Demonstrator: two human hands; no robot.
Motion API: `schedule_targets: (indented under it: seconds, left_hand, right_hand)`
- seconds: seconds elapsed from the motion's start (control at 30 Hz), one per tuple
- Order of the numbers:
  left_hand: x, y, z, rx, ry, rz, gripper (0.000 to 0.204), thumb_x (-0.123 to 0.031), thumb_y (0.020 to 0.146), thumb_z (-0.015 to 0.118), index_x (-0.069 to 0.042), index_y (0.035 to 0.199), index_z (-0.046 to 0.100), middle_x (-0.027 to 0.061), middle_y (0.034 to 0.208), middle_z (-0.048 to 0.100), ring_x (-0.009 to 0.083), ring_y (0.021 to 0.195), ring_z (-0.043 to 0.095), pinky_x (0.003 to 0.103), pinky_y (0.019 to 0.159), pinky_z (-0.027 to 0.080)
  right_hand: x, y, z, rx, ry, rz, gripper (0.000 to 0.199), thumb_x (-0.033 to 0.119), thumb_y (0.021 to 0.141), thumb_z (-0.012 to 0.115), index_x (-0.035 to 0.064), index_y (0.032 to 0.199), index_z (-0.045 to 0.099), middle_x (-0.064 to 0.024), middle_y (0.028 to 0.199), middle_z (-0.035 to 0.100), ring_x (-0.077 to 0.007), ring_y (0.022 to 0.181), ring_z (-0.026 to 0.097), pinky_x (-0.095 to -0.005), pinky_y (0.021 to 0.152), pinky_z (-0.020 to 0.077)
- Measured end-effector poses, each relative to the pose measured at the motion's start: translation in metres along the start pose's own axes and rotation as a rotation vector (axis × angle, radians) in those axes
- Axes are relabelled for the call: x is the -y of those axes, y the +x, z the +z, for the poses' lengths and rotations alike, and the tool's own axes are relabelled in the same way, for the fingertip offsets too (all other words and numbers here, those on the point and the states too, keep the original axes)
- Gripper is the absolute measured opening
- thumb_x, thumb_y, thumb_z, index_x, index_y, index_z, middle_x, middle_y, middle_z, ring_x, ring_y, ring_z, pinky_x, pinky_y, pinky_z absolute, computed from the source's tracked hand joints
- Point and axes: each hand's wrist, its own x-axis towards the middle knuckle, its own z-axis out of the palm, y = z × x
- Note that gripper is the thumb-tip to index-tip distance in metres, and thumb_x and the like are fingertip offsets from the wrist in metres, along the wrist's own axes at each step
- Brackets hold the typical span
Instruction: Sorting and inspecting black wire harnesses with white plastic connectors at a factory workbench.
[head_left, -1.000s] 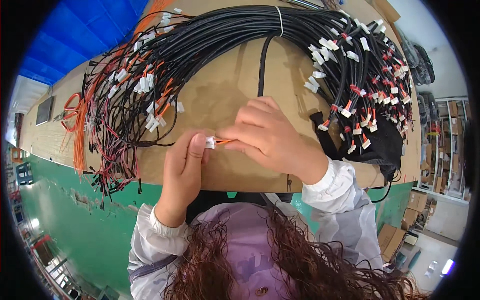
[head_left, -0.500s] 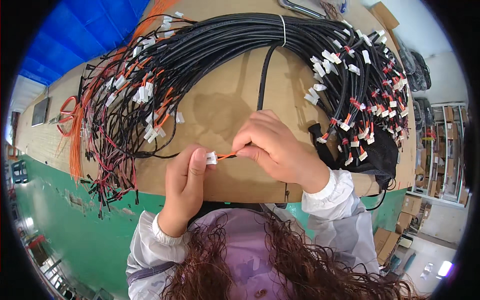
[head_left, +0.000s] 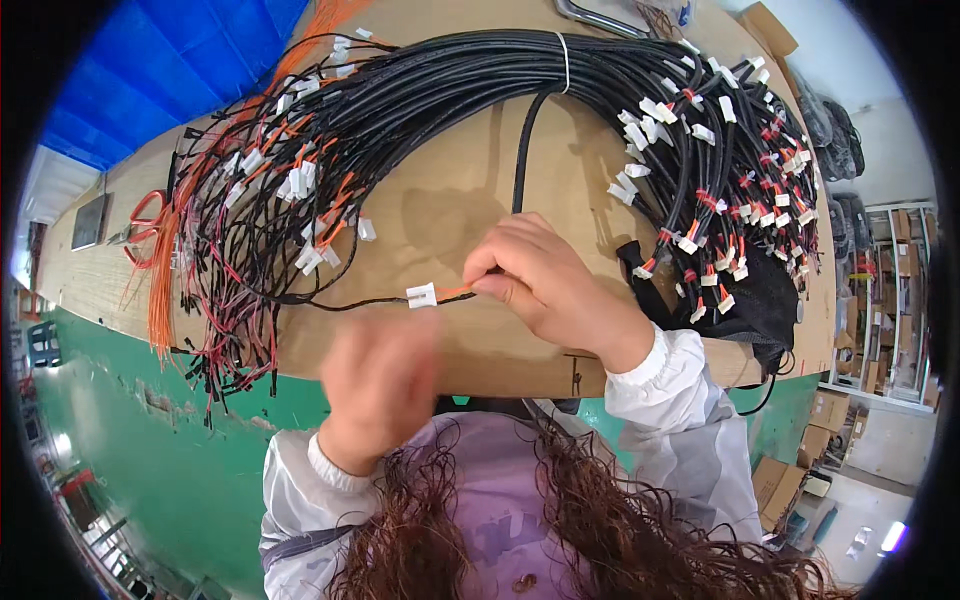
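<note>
My right hand (head_left: pixel 545 285) pinches a black cable (head_left: pixel 519 165) near where its thin wires come out. An orange wire (head_left: pixel 454 292) and a twisted black wire (head_left: pixel 365 302) run left from those fingertips. A white plastic connector (head_left: pixel 421 295) sits on the orange wire's end, apart from both hands. My left hand (head_left: pixel 382 385) is just below the connector, smeared by motion, so its fingers cannot be made out. The cable leads up to a thick bundle of black cables (head_left: pixel 450 65) arched across the table and held by a white tie (head_left: pixel 565 60).
White connectors on red and orange wires (head_left: pixel 735 215) crowd the bundle's right end, over a black cloth-like item (head_left: pixel 755 310). Loose orange wires (head_left: pixel 165 290) and orange-handled scissors (head_left: pixel 147 230) lie left on the wooden table (head_left: pixel 460 365). A blue bin (head_left: pixel 170 70) stands at the far left.
My left hand has let go of the white connector and moved down toward me. The connector now hangs free on its wire. My right hand keeps its pinch, almost unmoved.
</note>
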Motion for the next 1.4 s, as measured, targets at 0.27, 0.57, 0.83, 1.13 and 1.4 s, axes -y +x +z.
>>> schedule_targets:
  seconds: [0.27, 0.57, 0.83, 1.13, 1.4]
  left_hand:
    - [-0.033, -0.027, -0.012, 0.746, -0.235, 0.044, 0.013, -0.018, 0.085, 0.063, -0.010, 0.079, 0.056, 0.0062, 0.075, 0.053, 0.0233, 0.066, 0.059, 0.036, 0.053, 0.048]
    - [0.020, -0.180, -0.116, 1.105, 0.696, -0.380, 0.026, -0.006, 0.075, 0.056, -0.011, 0.099, 0.064, 0.0088, 0.068, 0.061, 0.0324, 0.074, 0.062, 0.045, 0.080, 0.047]
    - [-0.023, -0.061, -0.086, 0.457, 0.316, -0.181, 0.032, -0.001, 0.072, 0.062, -0.006, 0.103, 0.061, 0.0096, 0.101, 0.057, 0.0290, 0.091, 0.055, 0.041, 0.079, 0.043]
    - [-0.014, 0.013, -0.004, 0.127, 0.319, -0.284, 0.045, -0.018, 0.082, 0.069, -0.005, 0.122, 0.054, 0.0126, 0.107, 0.057, 0.0319, 0.099, 0.052, 0.041, 0.089, 0.037]
    - [-0.014, 0.035, 0.015, -0.059, -0.601, -0.754, 0.027, -0.024, 0.101, 0.050, 0.000, 0.099, 0.064, 0.0068, 0.086, 0.063, 0.0141, 0.081, 0.059, 0.026, 0.079, 0.044]
  right_hand:
    - [-0.003, -0.003, 0.002, -0.012, 0.034, 0.009, 0.008, 0.006, 0.084, 0.062, 0.0076, 0.089, 0.057, -0.0052, 0.083, 0.060, -0.0260, 0.083, 0.056, -0.0376, 0.081, 0.0398]
    - [-0.003, -0.004, 0.001, -0.041, 0.005, -0.050, 0.006, 0.007, 0.086, 0.062, 0.0081, 0.090, 0.058, -0.0043, 0.083, 0.061, -0.0255, 0.082, 0.057, -0.0372, 0.081, 0.0395]
    - [0.000, -0.004, 0.001, -0.060, -0.019, -0.028, 0.007, 0.008, 0.085, 0.063, 0.0079, 0.090, 0.058, -0.0047, 0.082, 0.062, -0.0262, 0.080, 0.057, -0.0372, 0.079, 0.0394]
    - [0.008, -0.002, 0.002, -0.141, -0.073, -0.092, 0.011, 0.008, 0.083, 0.066, 0.0084, 0.090, 0.058, -0.0056, 0.079, 0.058, -0.0273, 0.077, 0.055, -0.0384, 0.076, 0.0387]
    - [0.010, -0.002, -0.002, -0.161, -0.062, -0.101, 0.014, 0.007, 0.081, 0.068, 0.0094, 0.090, 0.058, -0.0041, 0.078, 0.057, -0.0256, 0.076, 0.054, -0.0367, 0.075, 0.0377]
